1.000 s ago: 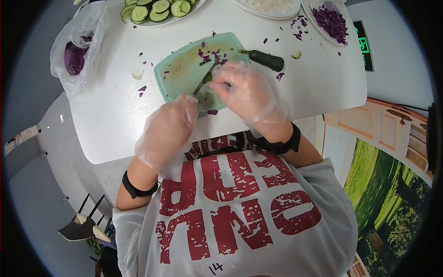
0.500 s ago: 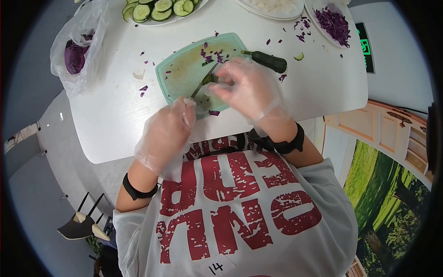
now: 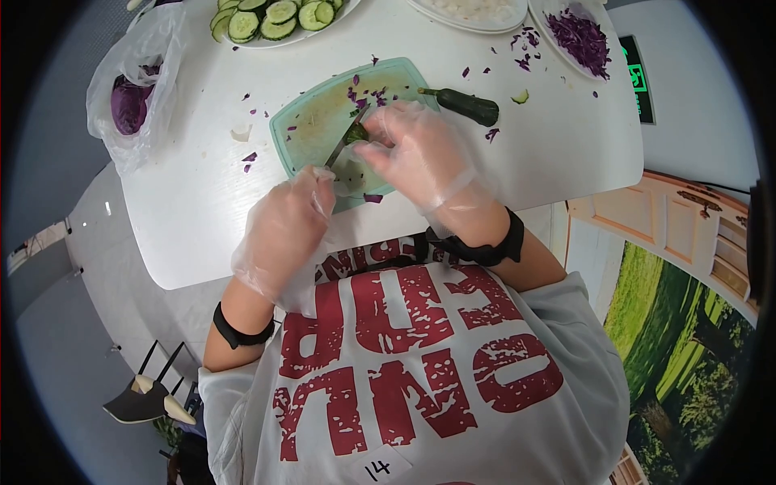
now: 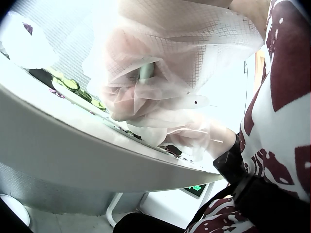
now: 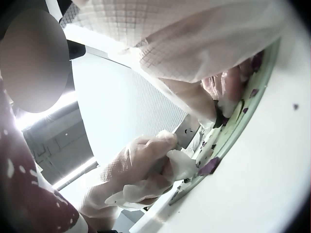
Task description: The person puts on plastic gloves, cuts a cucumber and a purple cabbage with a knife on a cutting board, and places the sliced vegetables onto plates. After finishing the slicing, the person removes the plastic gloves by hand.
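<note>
1. Left hand [image 3: 287, 234]: clear plastic glove, fingers closed round handle of knife [image 3: 338, 149]; light green handle part [image 4: 146, 71] visible in left wrist view.
2. Right hand [image 3: 424, 166]: also gloved, fingers and thumb bent in, pinching cucumber piece [image 3: 356, 133]; exact fingertip contact partly hidden.
3. Cucumber piece: dark green, over near-right part of cutting board [image 3: 311, 129], right beside knife blade. Can't tell if blade touches it.
4. Knife: slants from left hand up and right across board, tip end near the right fingers.
5. Cutting board: pale green, on white bench [image 3: 202, 210], purple scraps [image 3: 356, 97] scattered on it. One larger purple scrap [image 3: 373, 198] at near edge.
6. Dark green cucumber length [image 3: 467, 107]: on bench, right of board, narrow end by board's far right corner.
7. Far left: purple cabbage [image 3: 129, 105] in clear plastic bag [image 3: 166, 89].
8. Far side: white plate [image 3: 333, 29] with cucumber slices [image 3: 282, 11]; plates [image 3: 493, 31] with whitish food [image 3: 477, 10]; at far right, plate [image 3: 558, 56] of shredded purple cabbage [image 3: 578, 44].
9. Loose bits: small green slice [image 3: 520, 97] and purple bits on bench.
</note>
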`<state>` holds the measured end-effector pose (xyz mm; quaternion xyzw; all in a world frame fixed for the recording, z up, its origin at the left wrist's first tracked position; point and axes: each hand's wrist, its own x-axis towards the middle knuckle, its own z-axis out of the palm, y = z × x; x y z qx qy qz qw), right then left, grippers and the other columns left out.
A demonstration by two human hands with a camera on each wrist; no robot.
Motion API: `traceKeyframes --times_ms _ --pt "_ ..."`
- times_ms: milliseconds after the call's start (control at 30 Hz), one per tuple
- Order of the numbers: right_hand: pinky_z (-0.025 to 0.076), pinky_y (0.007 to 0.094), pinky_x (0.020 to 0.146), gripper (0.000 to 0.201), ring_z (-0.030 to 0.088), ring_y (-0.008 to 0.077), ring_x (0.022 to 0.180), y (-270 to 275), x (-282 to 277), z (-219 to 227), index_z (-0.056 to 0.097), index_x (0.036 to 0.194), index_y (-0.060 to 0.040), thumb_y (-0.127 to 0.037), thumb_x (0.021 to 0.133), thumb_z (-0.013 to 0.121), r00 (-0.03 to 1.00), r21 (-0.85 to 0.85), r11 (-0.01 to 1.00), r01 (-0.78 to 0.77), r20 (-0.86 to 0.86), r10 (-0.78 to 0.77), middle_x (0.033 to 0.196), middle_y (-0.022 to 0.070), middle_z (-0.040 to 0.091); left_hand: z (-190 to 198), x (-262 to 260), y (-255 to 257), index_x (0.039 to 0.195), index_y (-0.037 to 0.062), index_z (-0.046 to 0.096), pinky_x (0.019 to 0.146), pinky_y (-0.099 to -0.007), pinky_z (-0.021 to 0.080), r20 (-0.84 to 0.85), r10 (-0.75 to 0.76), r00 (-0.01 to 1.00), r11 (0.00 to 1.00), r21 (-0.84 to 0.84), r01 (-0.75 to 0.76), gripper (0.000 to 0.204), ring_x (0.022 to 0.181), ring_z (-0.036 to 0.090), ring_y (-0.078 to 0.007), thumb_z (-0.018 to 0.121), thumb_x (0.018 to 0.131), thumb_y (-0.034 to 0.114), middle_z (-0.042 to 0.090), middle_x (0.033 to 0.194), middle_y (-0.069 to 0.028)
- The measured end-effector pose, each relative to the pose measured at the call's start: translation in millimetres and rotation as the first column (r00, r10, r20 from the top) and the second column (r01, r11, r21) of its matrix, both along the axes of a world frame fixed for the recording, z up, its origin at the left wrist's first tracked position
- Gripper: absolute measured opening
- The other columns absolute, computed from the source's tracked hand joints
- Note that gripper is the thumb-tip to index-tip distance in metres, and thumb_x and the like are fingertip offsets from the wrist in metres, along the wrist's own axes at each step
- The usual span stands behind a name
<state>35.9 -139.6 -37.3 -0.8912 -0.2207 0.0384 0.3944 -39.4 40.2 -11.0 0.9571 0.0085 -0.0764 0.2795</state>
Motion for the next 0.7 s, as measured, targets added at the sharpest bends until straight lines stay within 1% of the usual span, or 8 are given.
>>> traceKeyframes --times_ms 33,100,233,300,400,533,600,700 --pt "0.053 0.0401 0.079 0.024 0.064 0.0326 0.088 0.8 -0.3 0.6 0.068 0.097 -0.0032 -0.015 0.077 0.075 1.0 0.001 1.0 0.0 0.0 0.0 0.093 0.0141 0.067 -1.9 -0.3 0.4 0.092 0.0023 0.063 0.058 -0.0482 0.049 0.0 0.0 1.0 1.0 0.001 0.0 0.016 0.067 0.061 -0.0439 0.055 0.096 0.016 0.063 0.072 -0.0237" --pt "0.052 0.0421 0.075 0.02 0.063 0.0343 0.085 2.6 -1.6 2.6 0.065 0.093 -0.0034 -0.012 0.078 0.074 1.0 0.045 0.999 0.001 0.007 -0.001 0.091 0.0156 0.066 -7.8 -1.1 1.9 0.092 0.0066 0.062 0.054 -0.0455 0.051 0.094 -0.043 0.995 0.999 0.031 0.04 0.01 0.059 0.063 -0.0366 0.058 0.092 0.015 0.063 0.064 -0.0184" --pt "0.052 0.0437 0.071 0.016 0.063 0.0364 0.083 2.1 -2.7 4.4 0.062 0.089 -0.0033 -0.01 0.078 0.072 0.999 0.034 0.999 -0.017 0.029 0.016 0.09 0.0162 0.064 -6.0 -0.2 2.3 0.092 0.0061 0.062 0.054 -0.0456 0.051 0.06 -0.04 0.997 0.998 0.041 0.037 0.011 0.06 0.063 -0.0371 0.057 0.092 0.015 0.063 0.065 -0.0189" --pt "0.051 0.0446 0.069 0.015 0.062 0.0376 0.081 2.0 -2.9 4.7 0.059 0.084 -0.0028 -0.008 0.078 0.071 0.993 0.05 0.998 -0.043 0.114 0.037 0.085 0.0158 0.063 -4.6 -0.1 2.0 0.093 0.0054 0.062 0.055 -0.0459 0.051 0.044 -0.037 0.998 0.998 0.042 0.035 0.011 0.06 0.063 -0.0378 0.057 0.092 0.015 0.063 0.065 -0.0194" --pt "0.051 0.0453 0.069 0.014 0.061 0.0381 0.08 1.6 -2.2 4.0 0.057 0.082 -0.0022 -0.007 0.078 0.07 0.988 0.088 0.994 -0.057 0.15 0.043 0.081 0.0146 0.062 -5.1 0.1 2.1 0.093 0.0049 0.062 0.054 -0.0461 0.051 0.053 -0.035 0.998 0.999 0.02 0.034 0.011 0.059 0.063 -0.0383 0.057 0.091 0.015 0.063 0.065 -0.0198" --pt "0.05 0.0461 0.068 0.01 0.061 0.0379 0.078 1.6 -2.1 7.3 0.056 0.081 -0.0024 -0.006 0.081 0.066 0.989 0.103 0.991 -0.081 0.135 0.067 0.078 0.014 0.061 -3.4 0.2 1.1 0.092 0.0046 0.062 0.055 -0.0462 0.05 0.047 -0.028 0.998 0.999 0.023 0.027 0.011 0.06 0.062 -0.0386 0.058 0.091 0.014 0.062 0.065 -0.0201" --pt "0.049 0.0454 0.068 0.007 0.06 0.0367 0.077 2.1 -2.0 5.7 0.057 0.08 -0.0025 -0.005 0.083 0.062 0.978 0.107 0.988 -0.108 0.192 0.087 0.077 0.0139 0.06 -4.8 0.5 2.0 0.091 0.0043 0.062 0.054 -0.0461 0.05 0.045 -0.034 0.998 0.999 0.02 0.034 0.011 0.06 0.062 -0.0385 0.058 0.091 0.014 0.062 0.065 -0.0204" --pt "0.049 0.0441 0.069 0.006 0.06 0.0353 0.076 3.7 -3.0 6.6 0.057 0.08 -0.0026 -0.005 0.084 0.06 0.966 0.099 0.99 -0.101 0.247 0.074 0.076 0.0137 0.06 -5.2 0.9 2.1 0.091 0.0038 0.062 0.054 -0.0463 0.05 0.043 -0.036 0.998 0.999 0.014 0.035 0.011 0.06 0.062 -0.0385 0.058 0.09 0.014 0.062 0.066 -0.0205"
